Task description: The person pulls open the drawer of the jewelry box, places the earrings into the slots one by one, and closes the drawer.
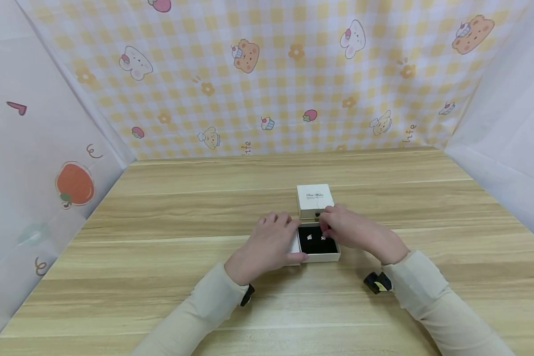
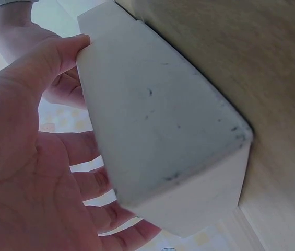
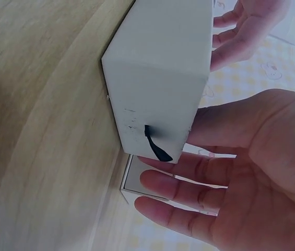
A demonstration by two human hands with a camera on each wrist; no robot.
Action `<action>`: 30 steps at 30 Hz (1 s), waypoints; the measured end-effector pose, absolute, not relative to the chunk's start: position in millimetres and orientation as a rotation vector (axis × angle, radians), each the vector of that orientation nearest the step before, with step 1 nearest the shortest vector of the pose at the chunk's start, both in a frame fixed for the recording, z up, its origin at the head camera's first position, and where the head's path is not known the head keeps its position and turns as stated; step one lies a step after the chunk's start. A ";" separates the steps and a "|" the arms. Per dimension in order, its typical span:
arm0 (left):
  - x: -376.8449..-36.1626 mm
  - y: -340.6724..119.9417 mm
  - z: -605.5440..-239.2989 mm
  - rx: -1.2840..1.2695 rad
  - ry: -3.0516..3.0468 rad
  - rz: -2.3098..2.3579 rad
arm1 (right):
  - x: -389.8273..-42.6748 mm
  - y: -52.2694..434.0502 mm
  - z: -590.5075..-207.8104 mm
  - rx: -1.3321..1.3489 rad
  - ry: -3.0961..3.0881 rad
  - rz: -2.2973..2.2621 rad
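Observation:
A small white drawer-style jewellery box (image 1: 322, 257) lies pulled open, showing a black foam insert (image 1: 316, 246). Two small, shiny earrings sit on the foam: a left earring (image 1: 309, 237) and a right earring (image 1: 323, 238). My left hand (image 1: 269, 244) holds the box at its left part, thumb on the near side and fingers across the far side. Over the drawer's right half, my right hand (image 1: 349, 230) pinches at the right earring; its fingertips partly cover it. A black pull ribbon (image 3: 157, 146) hangs from the drawer's end in the right wrist view.
Just behind the open box stands a second white box (image 1: 315, 199) with dark lettering on its lid, close to my right fingers. Both boxes stand on a wood-grain table (image 1: 182, 207). A yellow checked cloth (image 1: 276, 89) hangs behind the table.

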State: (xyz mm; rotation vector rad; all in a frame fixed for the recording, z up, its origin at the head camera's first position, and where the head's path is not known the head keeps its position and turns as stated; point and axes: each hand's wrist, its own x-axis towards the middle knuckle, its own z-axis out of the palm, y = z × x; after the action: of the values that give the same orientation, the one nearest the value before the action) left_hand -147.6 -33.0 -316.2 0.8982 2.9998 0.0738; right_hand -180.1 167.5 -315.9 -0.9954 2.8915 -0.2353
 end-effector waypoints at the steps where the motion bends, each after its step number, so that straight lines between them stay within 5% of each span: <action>1: -147.7 -33.1 -316.2 0.898 3.001 0.072 | -180.1 167.7 -315.7 -0.994 2.890 -0.241; 13: -148.3 -34.1 -315.6 0.902 2.989 0.064 | -182.7 173.9 -311.0 -1.053 2.897 -0.352; 30: -150.3 -39.4 -310.5 0.917 2.947 0.134 | -175.3 174.7 -295.3 -0.813 2.729 -0.386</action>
State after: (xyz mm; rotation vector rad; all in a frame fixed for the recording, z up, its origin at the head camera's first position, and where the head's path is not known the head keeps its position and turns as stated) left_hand -150.3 -39.4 -310.5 0.9170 2.9474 0.1340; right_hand -175.3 174.7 -295.3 -0.8130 2.7289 -0.3860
